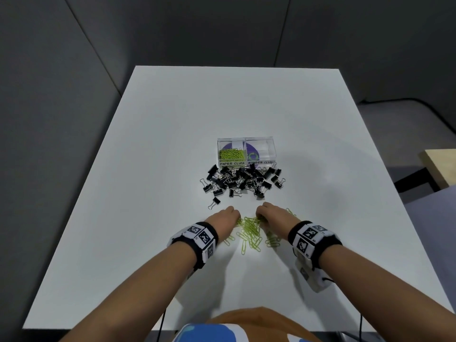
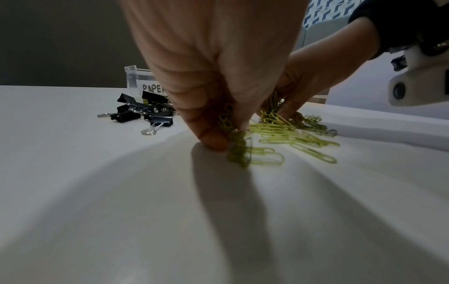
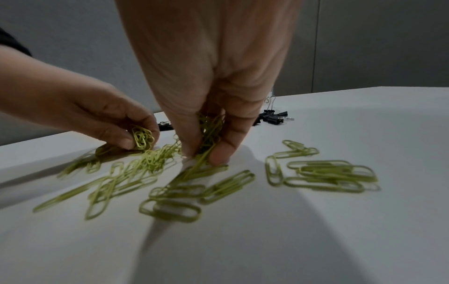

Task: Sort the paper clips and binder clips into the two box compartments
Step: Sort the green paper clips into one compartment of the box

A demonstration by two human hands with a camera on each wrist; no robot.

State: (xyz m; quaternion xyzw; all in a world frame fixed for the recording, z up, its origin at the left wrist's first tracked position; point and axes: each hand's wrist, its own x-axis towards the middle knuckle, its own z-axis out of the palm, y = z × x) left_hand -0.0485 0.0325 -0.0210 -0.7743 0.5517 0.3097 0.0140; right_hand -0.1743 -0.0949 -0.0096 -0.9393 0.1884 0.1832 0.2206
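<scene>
With both hands, left (image 1: 225, 218) and right (image 1: 272, 215), we pinch bunches of green paper clips (image 1: 251, 230) scattered on the bench (image 1: 123, 218); light, slippery, tangle-prone, best gathered in clumps.

head view high above table (image 1: 172, 144), wrist views low, close, all sharing paper clips (image 1: 250, 229)

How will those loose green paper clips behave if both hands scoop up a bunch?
The paper clips look thin and lie flat on the table, so they probably slide rather than lift. Those in the right hand look tangled, likely coming up clumped. Strays may drop from the left hand.
</scene>
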